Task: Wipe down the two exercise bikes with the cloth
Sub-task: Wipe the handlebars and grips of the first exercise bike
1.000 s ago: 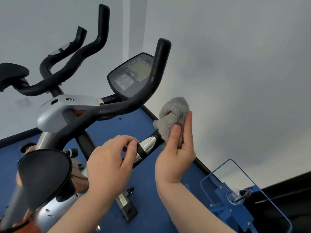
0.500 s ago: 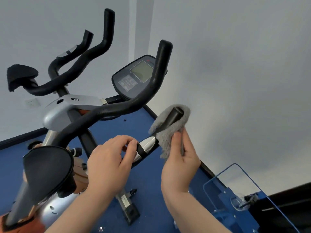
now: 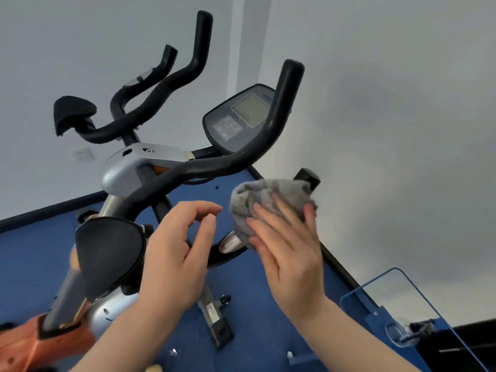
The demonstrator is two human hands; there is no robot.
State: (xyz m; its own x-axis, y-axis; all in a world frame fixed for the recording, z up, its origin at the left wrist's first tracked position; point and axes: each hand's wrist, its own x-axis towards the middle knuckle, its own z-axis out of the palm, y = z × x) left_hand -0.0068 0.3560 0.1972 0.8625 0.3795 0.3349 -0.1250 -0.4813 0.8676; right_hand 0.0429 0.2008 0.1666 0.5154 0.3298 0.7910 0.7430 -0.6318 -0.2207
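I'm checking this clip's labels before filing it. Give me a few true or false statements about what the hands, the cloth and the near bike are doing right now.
1. The right hand presses the crumpled grey cloth around the near bike's black handlebar end. True.
2. The left hand grips the handlebar. False: its fingers are loosely curled in the air, holding nothing.
3. The grey console with the pale screen is covered by the cloth. False: it is bare, well above the cloth.
4. The floor under the bikes is blue. True.
5. The tip of the handlebar end sticks out past the cloth. True.
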